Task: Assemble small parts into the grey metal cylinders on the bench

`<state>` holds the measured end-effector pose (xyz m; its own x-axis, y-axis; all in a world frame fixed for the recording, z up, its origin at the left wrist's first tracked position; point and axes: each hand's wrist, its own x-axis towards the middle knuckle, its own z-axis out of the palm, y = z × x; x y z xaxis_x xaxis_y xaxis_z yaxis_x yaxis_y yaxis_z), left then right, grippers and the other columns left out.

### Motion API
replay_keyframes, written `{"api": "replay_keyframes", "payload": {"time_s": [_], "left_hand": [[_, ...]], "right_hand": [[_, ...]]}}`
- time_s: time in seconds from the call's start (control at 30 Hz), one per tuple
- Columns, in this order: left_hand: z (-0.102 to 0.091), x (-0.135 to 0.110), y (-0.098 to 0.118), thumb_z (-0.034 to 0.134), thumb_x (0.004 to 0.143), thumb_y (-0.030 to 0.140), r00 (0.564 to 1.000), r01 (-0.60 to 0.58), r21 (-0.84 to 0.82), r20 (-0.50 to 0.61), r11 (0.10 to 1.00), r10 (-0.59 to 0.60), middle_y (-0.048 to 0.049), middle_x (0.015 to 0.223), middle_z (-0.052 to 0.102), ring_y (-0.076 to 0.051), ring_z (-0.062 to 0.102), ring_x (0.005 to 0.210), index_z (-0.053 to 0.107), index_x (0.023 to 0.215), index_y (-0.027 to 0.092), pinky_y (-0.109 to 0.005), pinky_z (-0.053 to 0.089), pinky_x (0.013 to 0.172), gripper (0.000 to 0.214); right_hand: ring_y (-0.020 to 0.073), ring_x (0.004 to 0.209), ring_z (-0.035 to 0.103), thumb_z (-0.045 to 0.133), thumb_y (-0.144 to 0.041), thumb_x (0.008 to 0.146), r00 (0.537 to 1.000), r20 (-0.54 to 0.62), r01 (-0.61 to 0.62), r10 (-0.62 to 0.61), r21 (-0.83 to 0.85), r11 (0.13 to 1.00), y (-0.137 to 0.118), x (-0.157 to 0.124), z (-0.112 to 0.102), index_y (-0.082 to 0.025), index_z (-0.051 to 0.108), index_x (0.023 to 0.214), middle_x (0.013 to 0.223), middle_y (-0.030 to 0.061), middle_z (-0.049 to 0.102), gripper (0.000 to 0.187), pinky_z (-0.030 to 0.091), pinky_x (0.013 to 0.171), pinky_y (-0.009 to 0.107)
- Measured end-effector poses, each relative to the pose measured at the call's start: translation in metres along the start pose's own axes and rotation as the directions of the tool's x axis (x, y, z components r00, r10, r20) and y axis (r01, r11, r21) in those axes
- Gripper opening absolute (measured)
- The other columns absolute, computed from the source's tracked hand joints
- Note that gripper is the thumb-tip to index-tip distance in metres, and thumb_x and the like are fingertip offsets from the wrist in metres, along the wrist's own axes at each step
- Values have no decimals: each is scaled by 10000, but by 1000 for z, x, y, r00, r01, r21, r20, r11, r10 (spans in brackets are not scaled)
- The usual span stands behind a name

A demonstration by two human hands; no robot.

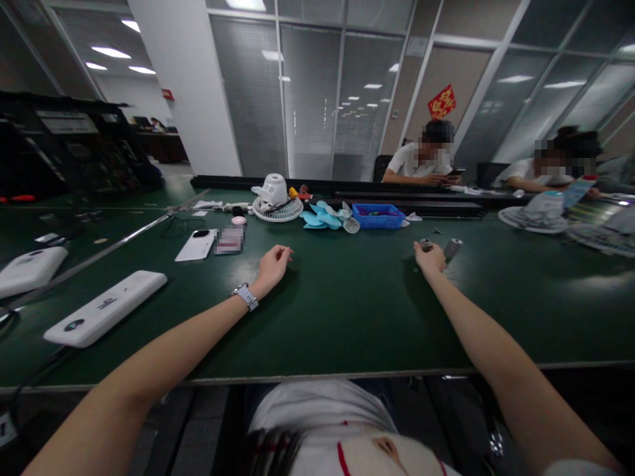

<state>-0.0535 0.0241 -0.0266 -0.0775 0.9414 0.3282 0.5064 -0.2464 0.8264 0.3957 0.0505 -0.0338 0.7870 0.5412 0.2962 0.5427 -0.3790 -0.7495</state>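
Observation:
My left hand (274, 266), with a watch (245, 297) on its wrist, rests over the green table with its fingers curled together; I see nothing in them. Farther right, my right hand (431, 256) is closed around a short grey metal cylinder (425, 244). Most of that cylinder is hidden by the fingers. A second grey cylinder (452, 249) stands tilted just right of this hand; whether the hand touches it I cannot tell. Left of my left hand lie a white phone (196, 245) and a blurred card (229, 240).
At the table's back are a white fan part with grille (278, 209), light-blue fan blades (322, 216) and a blue tray (379, 217). White power banks (106, 307) lie left. More fan parts (533, 215) stand at right. Across the table sits a person (421, 162) holding a phone.

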Motion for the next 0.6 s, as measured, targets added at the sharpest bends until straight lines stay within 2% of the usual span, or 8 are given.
{"api": "replay_keyframes", "payload": {"time_s": [0.17,0.23,0.3,0.33,0.43,0.5,0.53,0.6], "left_hand": [[-1,-1,5,502,895,436,1000,-14,-22,14,1000,14,-60,870,739,-211,679,834,677,952,189,-303,475,743,308],[-1,-4,11,512,895,449,997,-75,-16,33,997,76,-63,922,742,-211,671,863,686,977,194,-307,478,764,319],[-1,-10,20,519,897,483,984,-154,5,89,988,153,-68,1016,737,-217,656,916,699,1036,212,-315,481,782,354],[-1,-14,25,519,898,501,976,-183,10,124,983,180,-71,1073,728,-223,648,950,702,1076,225,-320,485,791,375],[2,-27,39,540,894,522,941,-250,-16,230,968,247,-76,1195,695,-242,617,1082,677,1208,262,-339,491,855,430],[5,-34,45,542,901,515,915,-287,-47,283,957,288,-74,1227,686,-246,605,1115,665,1250,273,-354,490,889,442],[6,-37,46,542,905,509,899,-308,-59,310,950,311,-71,1228,689,-248,602,1122,670,1249,277,-363,488,907,434],[8,-39,48,545,909,495,869,-343,-69,354,937,344,-63,1211,701,-253,601,1129,693,1223,286,-385,476,947,405]], "right_hand": [[335,1045,649,667,-465,779,1000,-9,-24,24,13,1000,-10,-4,-5,-199,680,945,1036,150,708,313,443,965,540],[320,992,666,648,-490,795,998,27,51,-54,78,996,-25,-21,-4,-190,685,929,999,144,717,330,481,919,492],[289,925,681,643,-518,802,959,162,191,-231,226,955,-46,-54,0,-181,693,946,958,123,729,370,513,866,433],[270,896,686,658,-516,796,905,253,252,-342,331,909,-56,-76,2,-178,695,971,949,110,735,383,522,847,408],[231,920,683,713,-482,781,596,457,317,-660,621,717,-82,-149,10,-190,699,1038,1028,86,737,389,524,879,387],[218,965,676,726,-433,788,427,502,278,-752,719,637,-92,-188,11,-209,696,1065,1061,64,732,357,513,920,382],[216,972,674,722,-417,798,377,513,261,-771,740,619,-94,-202,10,-214,693,1070,1052,55,732,341,512,925,381],[218,961,674,706,-403,816,336,526,244,-781,753,611,-96,-216,7,-210,685,1072,1011,45,732,321,518,907,384]]}}
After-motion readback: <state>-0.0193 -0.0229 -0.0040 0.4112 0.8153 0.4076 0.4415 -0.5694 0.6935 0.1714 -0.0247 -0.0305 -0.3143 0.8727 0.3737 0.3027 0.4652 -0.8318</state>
